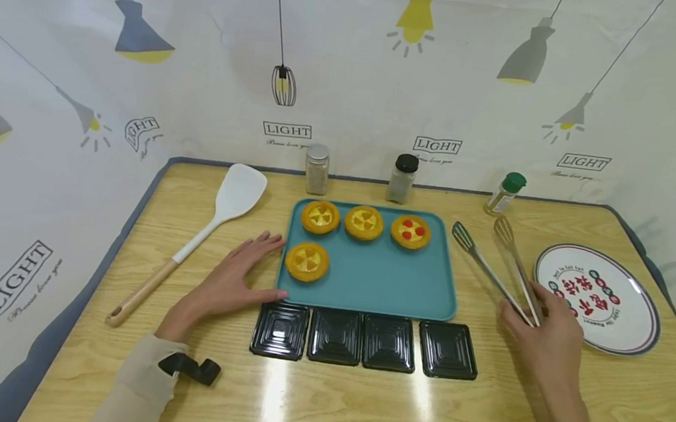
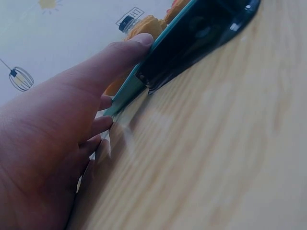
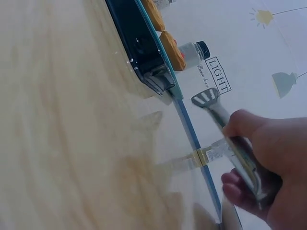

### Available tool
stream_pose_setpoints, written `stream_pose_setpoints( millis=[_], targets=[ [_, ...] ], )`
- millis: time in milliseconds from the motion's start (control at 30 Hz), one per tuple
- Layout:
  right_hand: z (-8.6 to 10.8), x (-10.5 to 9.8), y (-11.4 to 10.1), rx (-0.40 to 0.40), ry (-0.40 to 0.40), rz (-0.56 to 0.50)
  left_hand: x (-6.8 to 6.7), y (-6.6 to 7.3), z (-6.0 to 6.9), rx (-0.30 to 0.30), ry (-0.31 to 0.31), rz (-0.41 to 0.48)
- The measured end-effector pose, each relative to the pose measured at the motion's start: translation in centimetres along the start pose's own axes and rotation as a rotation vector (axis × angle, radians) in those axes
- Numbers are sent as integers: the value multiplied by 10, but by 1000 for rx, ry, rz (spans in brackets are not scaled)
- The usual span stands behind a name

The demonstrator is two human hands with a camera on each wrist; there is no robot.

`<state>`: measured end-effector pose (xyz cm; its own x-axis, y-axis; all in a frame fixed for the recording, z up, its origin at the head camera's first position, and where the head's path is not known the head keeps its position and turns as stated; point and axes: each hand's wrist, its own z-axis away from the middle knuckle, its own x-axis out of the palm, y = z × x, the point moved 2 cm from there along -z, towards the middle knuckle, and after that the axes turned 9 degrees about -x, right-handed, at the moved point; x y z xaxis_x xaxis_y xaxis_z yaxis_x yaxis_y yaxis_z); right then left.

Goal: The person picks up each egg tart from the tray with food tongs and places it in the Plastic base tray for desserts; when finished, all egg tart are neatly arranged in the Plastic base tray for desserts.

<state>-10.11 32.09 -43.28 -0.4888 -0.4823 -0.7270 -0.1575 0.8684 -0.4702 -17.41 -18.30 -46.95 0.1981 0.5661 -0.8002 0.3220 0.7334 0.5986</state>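
A teal tray [image 1: 389, 278] lies on the table, with a row of three egg tarts [image 1: 363, 223] along its back and another tart [image 1: 307, 261] at its left. The rightmost tart [image 1: 410, 231] carries red dots. My left hand [image 1: 231, 282] is spread at the tray's left end, its thumb touching the front left corner and its fingertips at the left rim. To the right of the tray, my right hand [image 1: 552, 330] grips metal tongs [image 3: 244, 165]. Their two slotted tips stand apart with nothing between them. Several black square plastic trays [image 1: 335, 337] line the teal tray's front edge.
A white spatula [image 1: 241, 193] with a wooden handle lies at the left. Along the back stand a silver-capped jar [image 1: 317, 169], a black-capped jar [image 1: 403, 180] and a green-capped bottle [image 1: 505, 194]. An oval white plate [image 1: 634, 307] lies beside my right hand.
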Motion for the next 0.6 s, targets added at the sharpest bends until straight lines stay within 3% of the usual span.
stream_pose_setpoints(
  millis=[100,200,333,600],
  targets=[
    [-3,-6,-7,-41,98,-39,0,-1,0,-6,-6,-5],
    [-7,-13,-16,-38,111,-100,1,0,-1,-13,-10,-5],
    [-15,-21,-28,-6,9,-137,2,-1,-1,-14,-4,-4],
    [-39,-25,-51,-121,-225,-116,1,-1,-1,-19,1,-6]
  ],
)
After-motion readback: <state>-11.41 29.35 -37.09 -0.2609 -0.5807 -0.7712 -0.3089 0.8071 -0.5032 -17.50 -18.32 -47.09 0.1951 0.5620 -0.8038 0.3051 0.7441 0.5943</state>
